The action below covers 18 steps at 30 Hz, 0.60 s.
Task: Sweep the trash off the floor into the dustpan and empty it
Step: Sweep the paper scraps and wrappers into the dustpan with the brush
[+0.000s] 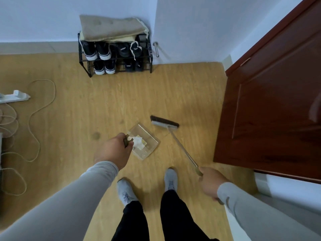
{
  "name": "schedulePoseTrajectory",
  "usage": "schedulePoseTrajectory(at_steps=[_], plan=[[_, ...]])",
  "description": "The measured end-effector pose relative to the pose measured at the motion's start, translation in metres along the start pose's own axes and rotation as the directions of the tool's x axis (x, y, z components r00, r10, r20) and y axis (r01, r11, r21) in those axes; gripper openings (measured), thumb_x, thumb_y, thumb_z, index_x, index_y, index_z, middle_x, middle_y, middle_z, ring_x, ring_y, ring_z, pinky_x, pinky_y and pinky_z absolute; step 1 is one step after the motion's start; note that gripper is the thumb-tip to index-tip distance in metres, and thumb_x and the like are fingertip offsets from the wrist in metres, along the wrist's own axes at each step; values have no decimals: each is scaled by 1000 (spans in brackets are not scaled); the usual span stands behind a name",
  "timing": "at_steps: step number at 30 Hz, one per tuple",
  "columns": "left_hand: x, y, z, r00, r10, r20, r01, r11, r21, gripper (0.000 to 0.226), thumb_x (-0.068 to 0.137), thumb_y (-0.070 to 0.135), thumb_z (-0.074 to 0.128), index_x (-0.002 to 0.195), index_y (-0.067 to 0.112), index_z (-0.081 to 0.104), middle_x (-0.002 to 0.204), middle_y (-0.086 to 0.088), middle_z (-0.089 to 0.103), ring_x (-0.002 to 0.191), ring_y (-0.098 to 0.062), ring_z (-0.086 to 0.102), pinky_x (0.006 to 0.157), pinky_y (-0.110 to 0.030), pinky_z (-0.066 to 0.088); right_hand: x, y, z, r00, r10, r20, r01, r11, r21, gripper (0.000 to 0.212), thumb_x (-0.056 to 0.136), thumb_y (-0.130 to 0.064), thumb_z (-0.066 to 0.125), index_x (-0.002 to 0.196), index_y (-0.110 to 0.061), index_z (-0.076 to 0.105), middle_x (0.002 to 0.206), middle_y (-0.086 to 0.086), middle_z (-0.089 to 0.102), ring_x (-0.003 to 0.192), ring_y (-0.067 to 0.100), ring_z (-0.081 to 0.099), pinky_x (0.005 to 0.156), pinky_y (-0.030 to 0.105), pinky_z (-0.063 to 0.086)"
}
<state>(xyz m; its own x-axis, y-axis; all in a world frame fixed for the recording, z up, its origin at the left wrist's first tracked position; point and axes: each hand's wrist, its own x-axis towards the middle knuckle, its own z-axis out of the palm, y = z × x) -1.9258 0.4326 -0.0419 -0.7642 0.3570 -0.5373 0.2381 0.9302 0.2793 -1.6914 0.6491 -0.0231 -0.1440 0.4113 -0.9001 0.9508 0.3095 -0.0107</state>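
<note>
Two hands (114,150) grip clear dustpan (147,141) (crumpled trash (139,140)) – slim broom (165,123).

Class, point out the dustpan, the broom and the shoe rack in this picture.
dustpan (150,138): head view, on its clear tray
broom (164,122): head view, on its brush head
shoe rack (84,65): head view, on its black left frame

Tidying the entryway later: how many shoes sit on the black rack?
8, as four pairs. Top shelf: a black-and-white pair at left, a black pair at right. Bottom shelf: a black-and-white pair at left, a black pair at right. More may hide behind.
</note>
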Motion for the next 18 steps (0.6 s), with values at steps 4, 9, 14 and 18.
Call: schedulePoseTrajectory(at_steps=[4, 9, 14, 18], plan=[[4, -7, -6, 1000, 15, 18, -15, 1000, -16, 25, 96, 51, 48, 91, 26, 50, 70, 5, 58, 69, -27, 61, 60, -32, 51, -24, 3, -25, 991, -39, -130, 46, 998, 53, 54, 101, -35, 49, 154, -27, 43, 137, 1, 62, 107, 29, 70, 84, 39, 62], [8, -3, -1, 999, 45, 5, -45, 999, -8, 23, 99, 46, 46, 92, 25, 50, 67, 6, 55, 66, -25, 57, 53, -29, 40, 8, -40, -42, 972, -59, -229, 73, 996, 52, 52, 104, -28, 45, 156, -26, 39, 149, 8, 53, 104, 28, 66, 68, 27, 50], [11, -3, 3, 998, 62, -10, -62, 998, -15, 22, 99, 46, 45, 95, 25, 50, 68, 8, 54, 67, -25, 59, 58, -32, 50, 43, -75, -9, 990, -71, -118, 62, 995, -77, 44, 99, -16, 43, 142, -18, 54, 115, 6, 62, 86, 22, 59, 59, 25, 43], [8, -2, 1, 998, 68, -9, -68, 998, -14, 22, 99, 45, 45, 97, 24, 51, 65, 9, 52, 67, -25, 59, 57, -30, 47, 18, -39, 24, 996, -63, -58, 48, 974, -223, 47, 100, -15, 43, 147, -14, 47, 133, 13, 61, 115, 31, 62, 85, 32, 50]])
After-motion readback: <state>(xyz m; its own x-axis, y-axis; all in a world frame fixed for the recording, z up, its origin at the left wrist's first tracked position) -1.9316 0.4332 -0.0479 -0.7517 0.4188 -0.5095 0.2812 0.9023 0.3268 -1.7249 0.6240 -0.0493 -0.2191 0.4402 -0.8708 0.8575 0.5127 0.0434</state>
